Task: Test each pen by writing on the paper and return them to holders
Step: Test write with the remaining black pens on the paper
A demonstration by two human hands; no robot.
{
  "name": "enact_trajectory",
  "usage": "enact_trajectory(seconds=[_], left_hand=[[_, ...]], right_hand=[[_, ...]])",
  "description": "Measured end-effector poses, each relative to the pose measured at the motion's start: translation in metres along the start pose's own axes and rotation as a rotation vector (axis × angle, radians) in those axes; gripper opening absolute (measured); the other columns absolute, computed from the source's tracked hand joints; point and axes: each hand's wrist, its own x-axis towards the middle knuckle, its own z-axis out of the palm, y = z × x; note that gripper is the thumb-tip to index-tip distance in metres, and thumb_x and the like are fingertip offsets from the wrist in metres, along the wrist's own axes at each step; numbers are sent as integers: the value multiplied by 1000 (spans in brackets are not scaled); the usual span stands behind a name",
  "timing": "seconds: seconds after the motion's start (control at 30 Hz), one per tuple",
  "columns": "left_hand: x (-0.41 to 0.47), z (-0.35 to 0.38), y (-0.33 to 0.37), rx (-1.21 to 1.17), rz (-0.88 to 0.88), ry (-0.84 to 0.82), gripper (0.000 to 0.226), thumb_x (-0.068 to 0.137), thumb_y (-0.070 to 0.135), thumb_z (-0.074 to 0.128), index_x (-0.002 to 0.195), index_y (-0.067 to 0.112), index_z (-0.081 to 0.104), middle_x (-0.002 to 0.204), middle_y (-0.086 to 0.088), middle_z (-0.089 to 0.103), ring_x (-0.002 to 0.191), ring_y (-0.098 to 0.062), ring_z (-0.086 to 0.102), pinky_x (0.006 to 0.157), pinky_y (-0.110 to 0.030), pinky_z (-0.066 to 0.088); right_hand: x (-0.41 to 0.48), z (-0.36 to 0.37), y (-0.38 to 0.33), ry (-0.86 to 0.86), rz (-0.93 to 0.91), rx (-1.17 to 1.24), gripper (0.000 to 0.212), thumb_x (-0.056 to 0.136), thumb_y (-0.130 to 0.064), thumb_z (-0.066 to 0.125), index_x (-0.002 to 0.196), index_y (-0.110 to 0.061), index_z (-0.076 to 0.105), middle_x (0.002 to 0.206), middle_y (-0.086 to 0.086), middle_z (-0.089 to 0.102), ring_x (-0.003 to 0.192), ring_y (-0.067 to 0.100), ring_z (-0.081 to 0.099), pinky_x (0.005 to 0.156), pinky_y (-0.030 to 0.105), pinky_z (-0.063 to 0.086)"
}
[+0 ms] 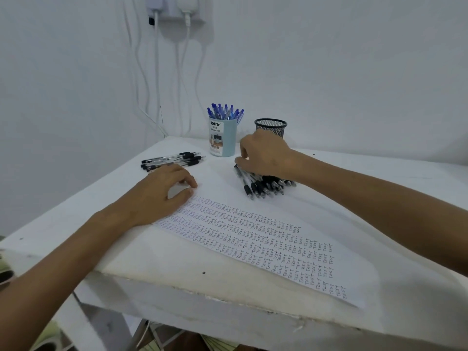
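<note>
A sheet of paper [354, 262] covered in rows of the word "TEST" lies across the white table [177, 262]. My left hand [162, 193] rests on the paper's far left end, fingers loosely curled and holding nothing. Over a pile of black pens [263, 186], my right hand [266, 155] has its fingers curled down onto the pile's far end; the fingertips are hidden. A light blue holder [222, 138] full of blue pens stands at the back. To its right stands a black mesh holder [271, 127], partly behind my right hand.
A second small group of black pens [172, 160] lies at the table's back left, beyond my left hand. White cables [157, 72] hang from wall sockets behind the table. The table's front edge is rough and close to me.
</note>
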Motion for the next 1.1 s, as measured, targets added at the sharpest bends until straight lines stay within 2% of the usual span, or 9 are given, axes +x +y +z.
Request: enact_trajectory(seconds=[0.13,0.27,0.4,0.57,0.73,0.83,0.9,1.03,1.1], left_hand=[[-1,-3,3,29,-22,39,35,90,56,49,102,31,71,99,16,64,98,2,57,85,-22,44],[-3,-6,9,40,-61,75,38,84,63,51,95,34,73,96,17,66,94,-4,61,80,-30,50],[-5,-6,8,56,-73,96,37,83,68,53,92,37,72,96,20,66,93,-3,62,81,-36,54],[-4,-5,8,54,-64,99,37,83,67,54,92,36,72,95,21,65,93,-3,61,82,-39,54],[-5,-5,7,46,-66,85,36,84,68,54,94,38,71,98,22,66,96,-1,60,83,-37,54],[-5,-5,8,45,-76,86,35,84,68,54,94,38,71,98,22,65,95,-1,60,83,-37,54],[-4,-4,8,43,-78,79,35,85,68,54,94,38,71,97,22,65,95,-2,60,83,-38,54],[-4,-5,9,45,-91,67,35,84,68,54,92,39,70,97,22,65,96,-4,60,83,-39,54],[-4,-6,10,46,-97,60,36,84,69,53,93,39,70,97,22,65,97,-4,60,83,-39,54]], right_hand=[[23,6,-28,77,-174,116,18,96,-22,56,102,-10,68,102,8,68,98,26,63,78,38,53],[50,19,-56,48,-344,94,26,100,-19,52,122,-15,66,122,6,60,111,25,57,87,43,51],[73,31,-73,55,-438,29,30,101,-20,49,128,-18,63,127,4,57,115,23,57,82,44,54],[87,48,-76,53,-412,-88,42,102,-10,47,143,-15,49,136,6,57,125,25,50,79,45,54],[90,52,-69,81,-403,-138,26,102,-8,49,126,-11,58,118,8,59,112,27,52,65,40,45],[87,46,-67,77,-366,-116,21,98,-7,52,116,-5,61,115,11,57,107,29,55,71,42,51],[83,41,-62,52,-315,-84,20,94,-5,54,113,-1,58,114,14,57,106,32,57,73,40,49],[66,29,-43,10,-283,7,40,95,-2,51,136,-5,49,119,18,58,110,34,55,84,44,50],[55,24,-32,24,-277,32,35,98,-5,47,131,-4,55,120,16,60,112,33,55,88,41,47]])
